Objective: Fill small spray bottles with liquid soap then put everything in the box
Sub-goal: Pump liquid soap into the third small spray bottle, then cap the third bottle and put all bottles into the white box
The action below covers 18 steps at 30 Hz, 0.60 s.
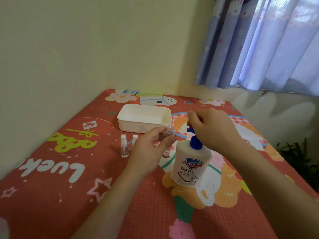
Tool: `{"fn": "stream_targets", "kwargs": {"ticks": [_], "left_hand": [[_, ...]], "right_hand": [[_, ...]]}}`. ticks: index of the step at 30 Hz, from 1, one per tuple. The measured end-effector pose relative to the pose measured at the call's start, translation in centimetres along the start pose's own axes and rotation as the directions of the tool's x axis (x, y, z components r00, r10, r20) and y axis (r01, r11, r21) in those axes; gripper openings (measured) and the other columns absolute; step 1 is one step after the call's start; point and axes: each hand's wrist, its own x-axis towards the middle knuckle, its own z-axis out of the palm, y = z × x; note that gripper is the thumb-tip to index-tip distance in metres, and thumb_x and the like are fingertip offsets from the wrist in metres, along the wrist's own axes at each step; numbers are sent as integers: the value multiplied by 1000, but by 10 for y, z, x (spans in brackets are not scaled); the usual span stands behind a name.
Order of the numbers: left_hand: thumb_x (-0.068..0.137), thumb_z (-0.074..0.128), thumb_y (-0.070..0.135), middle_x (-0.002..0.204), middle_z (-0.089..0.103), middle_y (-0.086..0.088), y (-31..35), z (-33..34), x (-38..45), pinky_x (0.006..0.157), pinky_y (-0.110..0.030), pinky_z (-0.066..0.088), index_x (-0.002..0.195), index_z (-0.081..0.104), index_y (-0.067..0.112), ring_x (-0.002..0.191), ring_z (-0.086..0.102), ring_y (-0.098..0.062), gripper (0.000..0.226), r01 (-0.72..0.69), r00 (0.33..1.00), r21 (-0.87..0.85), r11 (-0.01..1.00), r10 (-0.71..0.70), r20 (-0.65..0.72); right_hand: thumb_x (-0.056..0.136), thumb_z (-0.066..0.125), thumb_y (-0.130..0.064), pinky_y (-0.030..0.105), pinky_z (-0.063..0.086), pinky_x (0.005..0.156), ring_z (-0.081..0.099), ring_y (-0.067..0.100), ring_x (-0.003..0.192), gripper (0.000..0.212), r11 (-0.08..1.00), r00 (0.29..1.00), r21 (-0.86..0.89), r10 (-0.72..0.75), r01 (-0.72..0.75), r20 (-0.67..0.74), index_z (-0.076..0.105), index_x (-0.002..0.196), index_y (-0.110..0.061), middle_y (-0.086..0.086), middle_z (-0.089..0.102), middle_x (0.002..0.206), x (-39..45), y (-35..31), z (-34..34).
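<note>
A white liquid soap bottle (189, 166) with a blue pump stands on the red patterned mat. My right hand (212, 130) rests on top of the pump head, fingers closed over it. My left hand (151, 149) holds a small clear spray bottle (170, 133) with no cap, its open neck just left of the pump nozzle. Two more small spray bottles with white caps stand left of my left hand, one in full view (124, 146), the other (135, 138) partly hidden behind my fingers. An open white box (144, 125) sits behind them.
The red cartoon mat (69, 187) covers the surface, which meets a cream wall on the left and at the back. A blue curtain (259, 42) hangs at the upper right. Green plant leaves (300, 157) show past the mat's right edge.
</note>
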Motion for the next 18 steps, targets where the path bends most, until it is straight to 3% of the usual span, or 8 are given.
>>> {"fn": "stream_targets", "kwargs": {"ticks": [5, 8, 14, 18], "left_hand": [[81, 70, 39, 100, 75, 8, -5, -16, -6, 73, -12, 52, 106, 67, 33, 93, 70, -2, 26, 45, 998, -67, 997, -49, -50], [86, 73, 20, 100, 75, 7, -9, -27, -8, 68, -13, 52, 103, 65, 37, 91, 71, -3, 25, 50, 995, -79, 996, -56, -77], [84, 75, 31, 108, 73, 16, -23, -50, -12, 89, -25, 53, 111, 65, 43, 104, 67, -2, 31, 78, 988, 6, 997, -76, -131], [88, 73, 23, 95, 68, 30, -22, -64, -17, 75, -7, 48, 102, 58, 54, 92, 66, 9, 36, 88, 983, 78, 993, -74, -166]], "right_hand": [[94, 42, -33, 40, 50, 53, 54, 23, 53, 42, 985, 974, -76, -165, 155, -155, 54, 60, -10, 5, 57, 54, -5, -21, 4], [93, 43, -32, 37, 50, 54, 53, 19, 57, 35, 962, 953, -152, -251, 226, -169, 61, 69, -14, 0, 61, 63, -7, -36, 12], [90, 47, -16, 37, 49, 57, 53, 23, 68, 21, 923, 936, -235, -335, 303, -106, 62, 75, -15, 0, 60, 68, -14, -62, 31], [84, 53, -3, 37, 46, 51, 46, 22, 61, 21, 918, 943, -252, -327, 305, -52, 49, 67, -12, 1, 49, 60, -15, -76, 50]]}}
